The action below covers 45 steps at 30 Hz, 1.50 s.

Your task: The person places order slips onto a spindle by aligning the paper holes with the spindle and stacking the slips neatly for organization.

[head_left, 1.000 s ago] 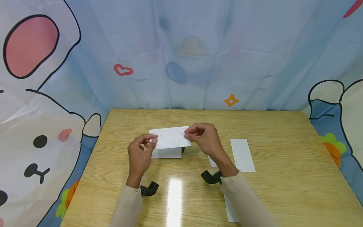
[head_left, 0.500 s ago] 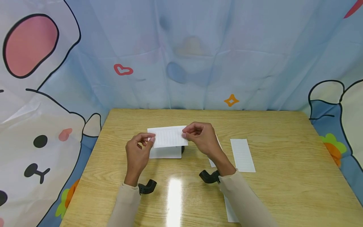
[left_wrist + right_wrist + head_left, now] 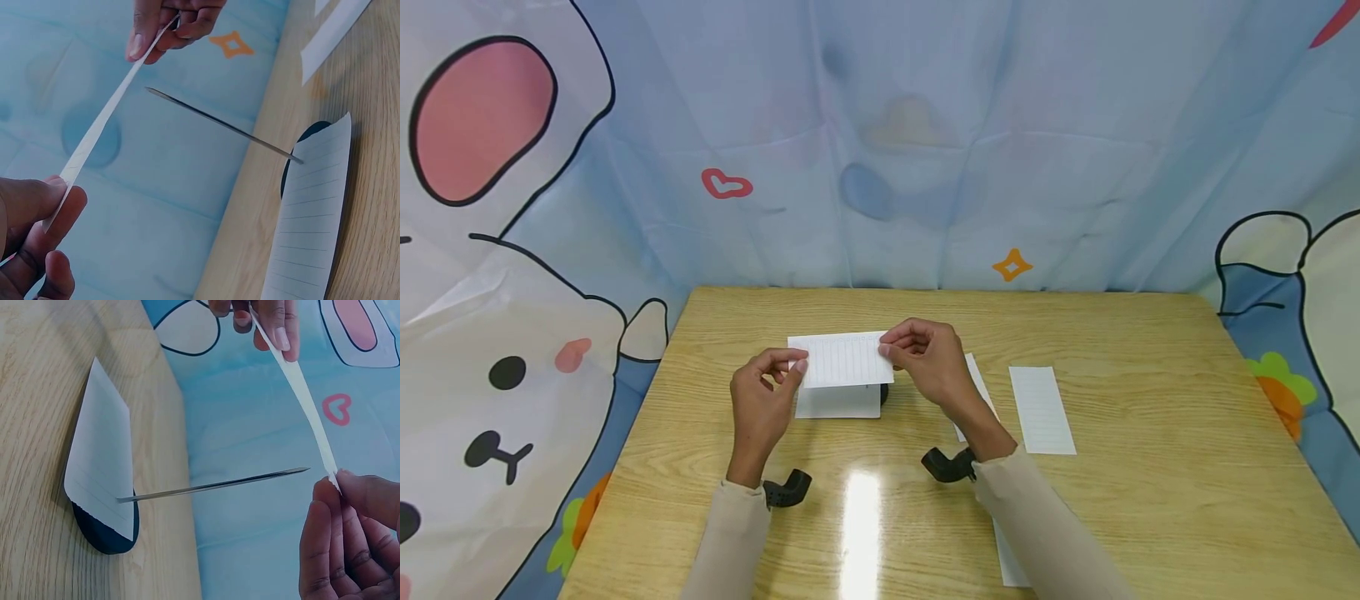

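Note:
A lined white paper slip is stretched level between both hands. My left hand pinches its left end between thumb and fingers, and my right hand pinches the opposite end. Below it stands a bill spike with a round black base and a thin upright metal needle. Another lined slip is pierced by the needle and lies low over the base. In both wrist views the needle's tip points toward the held slip, apart from it, nearer the right hand's end. From the head camera the needle is hidden.
To the right on the wooden table lies a loose lined slip. A second slip is partly behind my right forearm, and a third pokes out under the right sleeve. A patterned blue curtain hangs behind the table.
Both hands have shifted slightly left and away from me with the slip held between them. More of the loose slip behind the right forearm now shows.

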{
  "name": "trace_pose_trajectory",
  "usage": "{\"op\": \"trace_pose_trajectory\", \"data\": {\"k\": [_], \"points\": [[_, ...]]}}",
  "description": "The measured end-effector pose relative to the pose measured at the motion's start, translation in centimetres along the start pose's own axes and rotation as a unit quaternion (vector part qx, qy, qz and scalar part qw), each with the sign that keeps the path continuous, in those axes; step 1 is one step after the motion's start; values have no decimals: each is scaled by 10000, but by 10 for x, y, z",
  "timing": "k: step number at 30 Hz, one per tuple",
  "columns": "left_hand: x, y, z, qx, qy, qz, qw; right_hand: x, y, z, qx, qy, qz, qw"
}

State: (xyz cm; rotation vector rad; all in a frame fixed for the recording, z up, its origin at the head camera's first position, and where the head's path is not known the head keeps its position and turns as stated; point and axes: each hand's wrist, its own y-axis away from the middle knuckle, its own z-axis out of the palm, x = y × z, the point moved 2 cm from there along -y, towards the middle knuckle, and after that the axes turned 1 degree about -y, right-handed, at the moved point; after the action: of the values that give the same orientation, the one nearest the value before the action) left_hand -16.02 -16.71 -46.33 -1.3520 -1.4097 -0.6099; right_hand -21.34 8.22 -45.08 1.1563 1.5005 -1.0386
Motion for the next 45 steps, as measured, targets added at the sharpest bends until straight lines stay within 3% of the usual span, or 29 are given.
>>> {"op": "trace_pose_trajectory", "data": {"k": [14,45], "points": [[-9,-8,-1,54,-12,-30,10000,7,-8,8,-28,-11,308,9995],[-24,-9,1,-38,-62,-118,9999,12,-7,12,-7,-158,353,9993]]}}
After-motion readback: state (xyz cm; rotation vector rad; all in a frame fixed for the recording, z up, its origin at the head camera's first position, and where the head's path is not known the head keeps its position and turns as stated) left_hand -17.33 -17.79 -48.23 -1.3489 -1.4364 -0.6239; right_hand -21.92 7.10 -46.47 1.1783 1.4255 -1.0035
